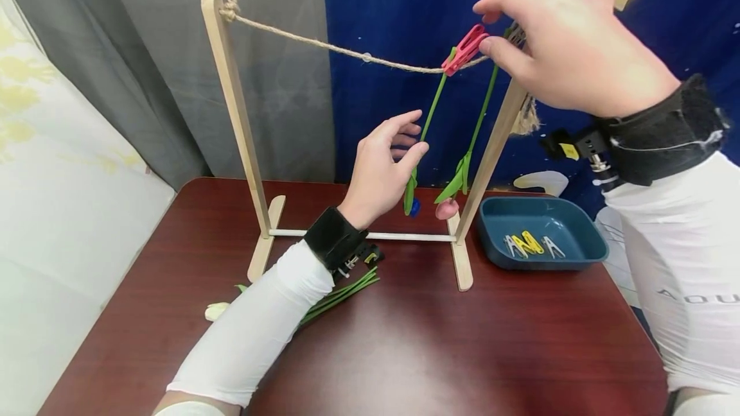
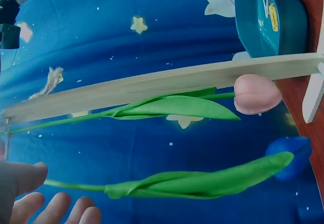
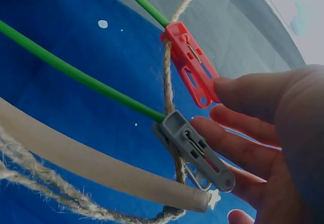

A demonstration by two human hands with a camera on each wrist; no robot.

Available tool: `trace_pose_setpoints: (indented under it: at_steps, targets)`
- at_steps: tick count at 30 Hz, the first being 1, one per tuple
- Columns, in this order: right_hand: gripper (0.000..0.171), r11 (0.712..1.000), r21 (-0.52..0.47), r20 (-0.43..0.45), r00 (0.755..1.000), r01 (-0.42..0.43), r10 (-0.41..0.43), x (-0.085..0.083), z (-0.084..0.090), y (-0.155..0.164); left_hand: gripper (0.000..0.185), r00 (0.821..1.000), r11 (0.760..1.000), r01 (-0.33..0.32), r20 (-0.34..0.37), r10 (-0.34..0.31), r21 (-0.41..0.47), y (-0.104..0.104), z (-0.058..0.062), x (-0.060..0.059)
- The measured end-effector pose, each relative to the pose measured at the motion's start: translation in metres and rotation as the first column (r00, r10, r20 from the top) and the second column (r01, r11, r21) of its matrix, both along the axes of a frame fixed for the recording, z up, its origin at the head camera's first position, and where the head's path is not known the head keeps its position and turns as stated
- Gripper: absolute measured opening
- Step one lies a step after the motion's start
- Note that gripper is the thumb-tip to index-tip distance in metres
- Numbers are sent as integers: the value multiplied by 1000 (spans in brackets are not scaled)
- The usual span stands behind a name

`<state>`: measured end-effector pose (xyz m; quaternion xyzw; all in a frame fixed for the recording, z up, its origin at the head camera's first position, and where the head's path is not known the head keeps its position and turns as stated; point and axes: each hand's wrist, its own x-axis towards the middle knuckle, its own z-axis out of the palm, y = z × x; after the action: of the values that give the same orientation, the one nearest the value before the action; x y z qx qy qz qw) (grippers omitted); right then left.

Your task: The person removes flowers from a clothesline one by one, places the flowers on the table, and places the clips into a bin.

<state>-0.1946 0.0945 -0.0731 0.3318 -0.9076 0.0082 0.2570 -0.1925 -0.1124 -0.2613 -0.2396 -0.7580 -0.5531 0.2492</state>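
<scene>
A twine rope (image 1: 347, 51) sags across a wooden rack (image 1: 237, 108). Two artificial tulips hang head-down from it. A red clothespin (image 1: 464, 50) (image 3: 190, 67) clamps the stem of the blue tulip (image 1: 414, 206) (image 2: 291, 150). A grey clothespin (image 1: 514, 34) (image 3: 195, 150) clamps the stem of the pink tulip (image 1: 446, 208) (image 2: 255, 93). My right hand (image 1: 566, 37) (image 3: 273, 143) is at the rope, thumb and forefinger pinching the tail of the red clothespin. My left hand (image 1: 384, 169) (image 2: 50, 204) is open beside the blue tulip's stem, its thumb just touching it.
A teal tray (image 1: 590, 246) holding yellow and grey clothespins (image 1: 528, 244) sits right of the rack on the dark red table (image 1: 433, 352). More green stems (image 1: 341, 291) and a white bud (image 1: 216, 311) lie under my left forearm. A blue starry cloth hangs behind.
</scene>
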Motion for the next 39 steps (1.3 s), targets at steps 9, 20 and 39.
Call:
trace_pose_setpoints:
  at_steps: [9,20,39]
  targets:
    - [33,999,-12,4,999,-36,36,-5,-3,-6,32,998,998,-39,-42,41,48,7,2,-10]
    - [31,998,-45,-8,999,-40,40,-5,-3,-8,31,1000,996,-26,-7,27,81,14,2,-15]
    - [26,990,-125,-88,995,-58,47,-3,-3,0,30,998,997,-56,-28,58,45,5,2,-9]
